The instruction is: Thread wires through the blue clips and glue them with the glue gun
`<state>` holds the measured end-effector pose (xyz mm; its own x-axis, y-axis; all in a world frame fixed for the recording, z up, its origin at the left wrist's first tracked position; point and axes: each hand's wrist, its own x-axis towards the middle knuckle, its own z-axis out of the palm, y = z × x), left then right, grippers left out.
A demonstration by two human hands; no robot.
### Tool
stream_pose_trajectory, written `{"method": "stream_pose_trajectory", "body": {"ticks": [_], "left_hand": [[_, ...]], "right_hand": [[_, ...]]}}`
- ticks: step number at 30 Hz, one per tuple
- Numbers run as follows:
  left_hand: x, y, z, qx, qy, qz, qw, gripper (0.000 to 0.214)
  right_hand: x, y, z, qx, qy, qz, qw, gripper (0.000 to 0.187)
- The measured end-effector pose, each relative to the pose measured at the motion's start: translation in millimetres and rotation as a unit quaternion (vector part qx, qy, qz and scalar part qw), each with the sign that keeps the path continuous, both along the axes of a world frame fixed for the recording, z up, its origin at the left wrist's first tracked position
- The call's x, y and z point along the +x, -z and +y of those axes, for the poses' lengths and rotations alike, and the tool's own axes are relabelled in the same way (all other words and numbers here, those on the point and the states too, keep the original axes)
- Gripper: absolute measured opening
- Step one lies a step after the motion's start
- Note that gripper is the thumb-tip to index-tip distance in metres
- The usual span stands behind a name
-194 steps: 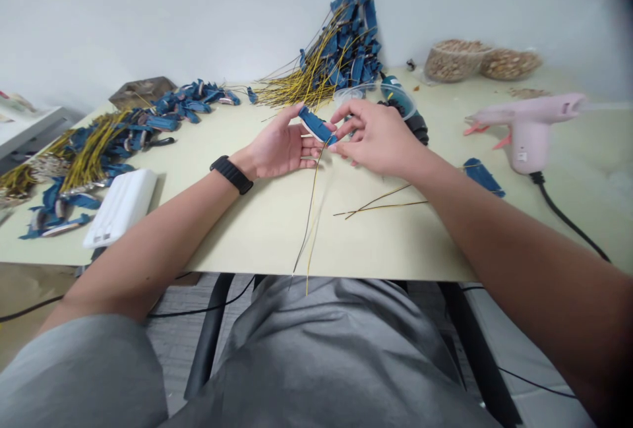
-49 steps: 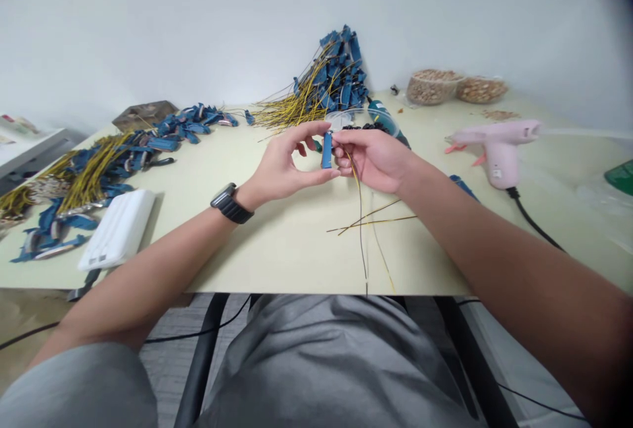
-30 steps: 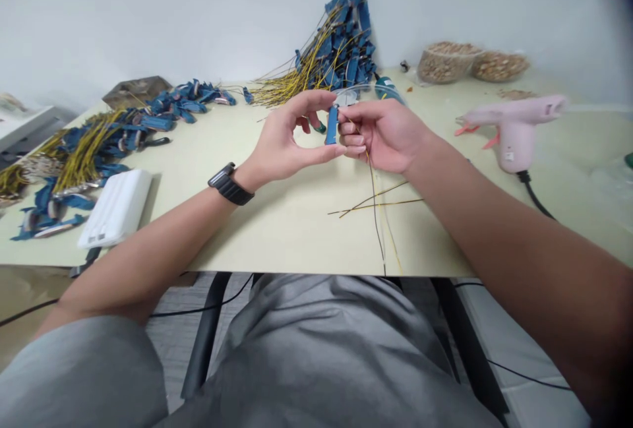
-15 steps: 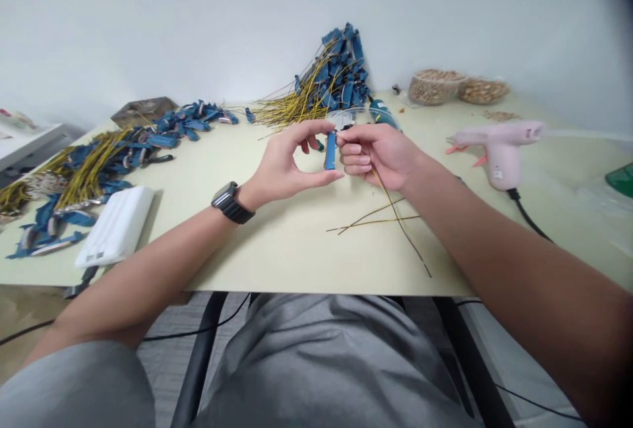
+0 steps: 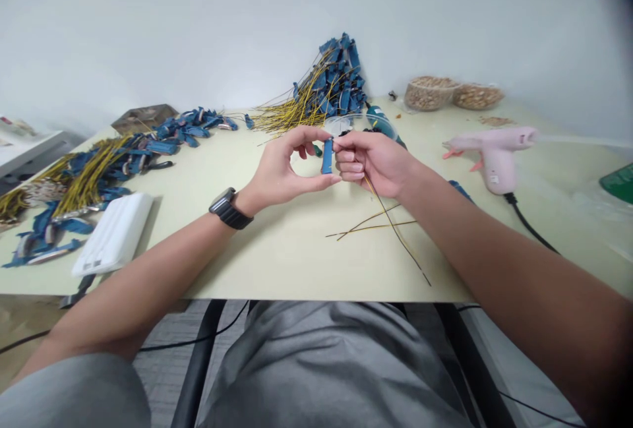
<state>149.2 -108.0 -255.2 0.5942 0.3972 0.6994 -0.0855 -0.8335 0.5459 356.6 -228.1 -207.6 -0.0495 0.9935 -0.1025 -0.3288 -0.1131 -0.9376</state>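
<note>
A small blue strip (image 5: 327,157) stands upright, pinched top and bottom between the thumb and forefinger of my left hand (image 5: 287,167). A black watch (image 5: 229,209) sits on that wrist. My right hand (image 5: 373,161) is closed beside the strip's upper end and grips thin yellow and dark wires (image 5: 395,233) that trail down to the right over the table (image 5: 277,250). Both hands hover above the table's middle.
Loose wires (image 5: 368,223) lie on the table under my right hand. A pink glue gun (image 5: 492,151) with its cord stands at the right. Blue-and-yellow piles lie at the back (image 5: 326,88) and left (image 5: 99,157). A white box (image 5: 113,233) and two bowls (image 5: 452,93) are also here.
Since half a second ago almost nothing has moved. Earlier the wires hung straight down from my right hand; they now slant right across the table. The strip was turned upright.
</note>
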Motion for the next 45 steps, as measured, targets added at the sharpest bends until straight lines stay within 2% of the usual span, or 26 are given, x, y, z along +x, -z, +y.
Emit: {"method": "stream_pose_trajectory", "body": {"ticks": [15, 18, 23, 28, 39, 45], "left_hand": [[-1, -0.1, 0, 0.007, 0.008, 0.017, 1.000, 0.091], [0, 1.3, 4, -0.029, 0.027, 0.024, 0.999, 0.094], [3, 5.9, 11, -0.120, 0.093, 0.013, 0.988, 0.090], [3, 5.9, 12, -0.168, 0.105, 0.021, 0.980, 0.089], [-1, -2.1, 13, -0.163, 0.103, 0.015, 0.981, 0.080], [0, 1.4, 12, -0.157, 0.104, 0.010, 0.982, 0.079]], "right_hand": [[-2, 2.0, 0, 0.023, 0.022, -0.016, 0.999, 0.025], [-1, 3.8, 1, 0.033, 0.021, -0.028, 0.999, 0.030], [0, 5.5, 3, 0.040, 0.012, -0.035, 0.999, 0.032], [0, 5.5, 3, 0.021, 0.012, -0.023, 0.999, 0.030], [-10, -5.4, -3, -0.026, 0.049, 0.015, 0.998, 0.037], [-8, -1.5, -2, -0.011, 0.039, 0.014, 0.999, 0.034]]}}
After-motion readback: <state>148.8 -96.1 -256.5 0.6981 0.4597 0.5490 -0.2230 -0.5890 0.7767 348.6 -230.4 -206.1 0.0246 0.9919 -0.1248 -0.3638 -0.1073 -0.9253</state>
